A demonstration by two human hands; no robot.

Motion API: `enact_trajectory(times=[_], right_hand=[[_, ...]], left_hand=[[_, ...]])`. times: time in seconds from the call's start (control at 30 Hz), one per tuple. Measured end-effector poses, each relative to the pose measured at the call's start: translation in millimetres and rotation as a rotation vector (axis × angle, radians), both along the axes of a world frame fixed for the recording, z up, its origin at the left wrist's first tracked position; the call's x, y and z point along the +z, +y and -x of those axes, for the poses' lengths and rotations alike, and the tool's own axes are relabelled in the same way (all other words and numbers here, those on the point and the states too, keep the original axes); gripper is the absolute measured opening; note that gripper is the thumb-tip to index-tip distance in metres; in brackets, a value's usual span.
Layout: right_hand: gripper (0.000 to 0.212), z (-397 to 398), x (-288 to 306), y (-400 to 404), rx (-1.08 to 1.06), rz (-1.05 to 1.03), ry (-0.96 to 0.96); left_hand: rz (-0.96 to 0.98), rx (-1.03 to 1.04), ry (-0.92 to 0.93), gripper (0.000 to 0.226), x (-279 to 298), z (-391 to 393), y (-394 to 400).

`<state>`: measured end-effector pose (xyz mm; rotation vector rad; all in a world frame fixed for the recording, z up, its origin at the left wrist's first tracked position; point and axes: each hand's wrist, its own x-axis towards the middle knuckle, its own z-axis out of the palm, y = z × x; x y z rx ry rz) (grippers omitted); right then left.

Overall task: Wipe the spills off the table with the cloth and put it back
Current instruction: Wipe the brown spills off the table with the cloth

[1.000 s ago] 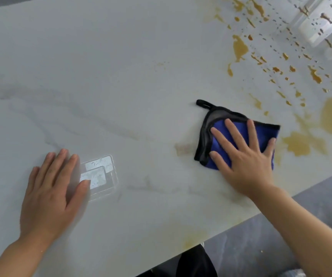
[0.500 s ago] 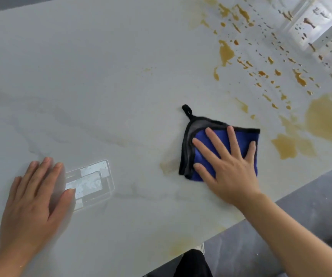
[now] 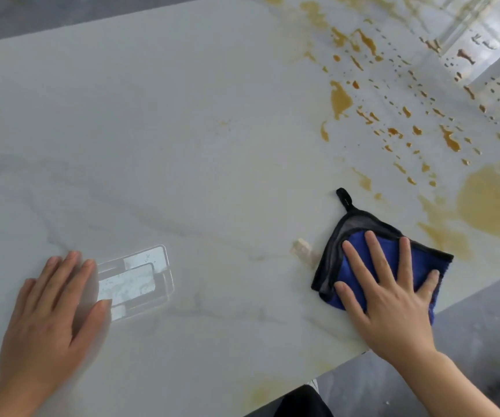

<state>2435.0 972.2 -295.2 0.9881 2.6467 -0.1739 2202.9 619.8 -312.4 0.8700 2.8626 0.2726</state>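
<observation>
A folded blue cloth with black trim and a black hanging loop lies on the white marble table near its right front edge. My right hand lies flat on the cloth, fingers spread, pressing it down. Amber spills cover the table's right side: a large puddle at the far right, smears just right of the cloth, and several drops and blotches farther back. My left hand rests flat on the table at the front left, holding nothing.
A bright window reflection shows on the tabletop beside my left hand. The table's front edge runs diagonally below the cloth, with grey floor beyond it. A small pale smear sits just left of the cloth.
My right hand has slid the cloth right, nearer the front edge and the smears. My left hand stays planted on the table.
</observation>
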Motion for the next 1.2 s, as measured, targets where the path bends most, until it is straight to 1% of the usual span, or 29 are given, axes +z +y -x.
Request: enact_trajectory(times=[0.1, 0.2, 0.3, 0.37, 0.47, 0.53, 0.63, 0.7, 0.83, 0.97, 1.1, 1.2], right_hand=[[0.063, -1, 0, 8, 0.072, -0.003, 0.023], [0.062, 0, 3, 13, 0.127, 0.006, 0.023], [0.063, 0, 5, 17, 0.164, 0.019, 0.035], [0.063, 1, 6, 23, 0.207, 0.015, 0.034], [0.061, 0, 4, 33, 0.29, 0.009, 0.049], [0.06, -1, 3, 39, 0.326, 0.01, 0.077], [0.06, -1, 0, 45, 0.361, 0.019, 0.132], [0.061, -2, -2, 52, 0.388, 0.022, 0.172], [0.057, 5, -1, 72, 0.437, 0.027, 0.219], [0.056, 4, -2, 111, 0.366, -0.029, 0.2], [0.059, -19, 0, 148, 0.242, -0.039, 0.1], [0.061, -45, 1, 139, 0.147, -0.008, 0.116]], left_hand=[[-0.044, -0.011, 0.019, 0.075, 1, 0, 1], [-0.107, -0.042, 0.028, 0.074, 7, -12, 23], [-0.197, -0.084, 0.023, 0.07, 15, -41, 72], [-0.215, -0.126, 0.004, 0.067, 19, -62, 114], [-0.168, -0.219, 0.005, 0.063, 21, -83, 176], [-0.11, -0.23, 0.014, 0.062, 19, -85, 211], [-0.026, -0.162, 0.026, 0.067, 15, -73, 251], [0.007, -0.131, 0.019, 0.066, 12, -66, 269], [0.039, -0.085, 0.029, 0.064, 6, -62, 277], [0.066, -0.095, 0.043, 0.071, 8, -65, 279], [0.046, -0.085, 0.038, 0.074, 12, -66, 283], [0.047, -0.09, 0.042, 0.073, 11, -66, 282]])
